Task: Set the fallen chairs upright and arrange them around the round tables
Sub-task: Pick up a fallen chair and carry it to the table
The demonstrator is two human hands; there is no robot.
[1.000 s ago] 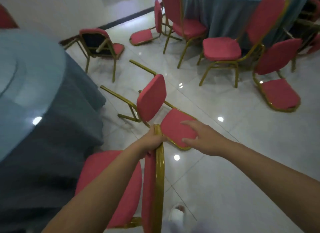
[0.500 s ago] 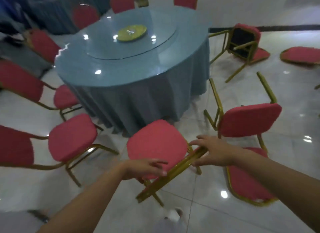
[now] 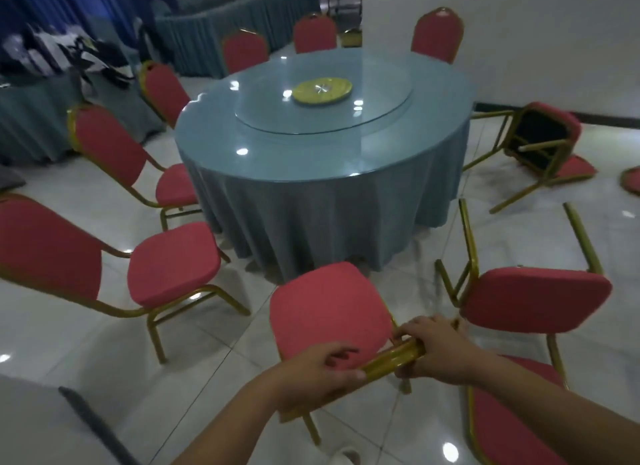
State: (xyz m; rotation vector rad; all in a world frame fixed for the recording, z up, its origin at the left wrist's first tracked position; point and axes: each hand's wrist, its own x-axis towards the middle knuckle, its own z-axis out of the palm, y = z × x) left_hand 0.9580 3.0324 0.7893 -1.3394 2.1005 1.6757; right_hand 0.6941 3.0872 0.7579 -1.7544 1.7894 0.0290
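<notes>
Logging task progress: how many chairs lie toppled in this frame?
2 clearly: far toppled chair right of the round table; near toppled chair beside the held chair. A red cushion cut by the right edge may be a third.

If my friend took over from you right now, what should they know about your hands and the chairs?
Hands: left hand and right hand both grip the gold top rail of the held chair, which is upright and faces the round table.
Done: several chairs stand around the table, like the left chair.
Left: lift the fallen chair near the right hand, then the tipped chair by the wall.
</notes>
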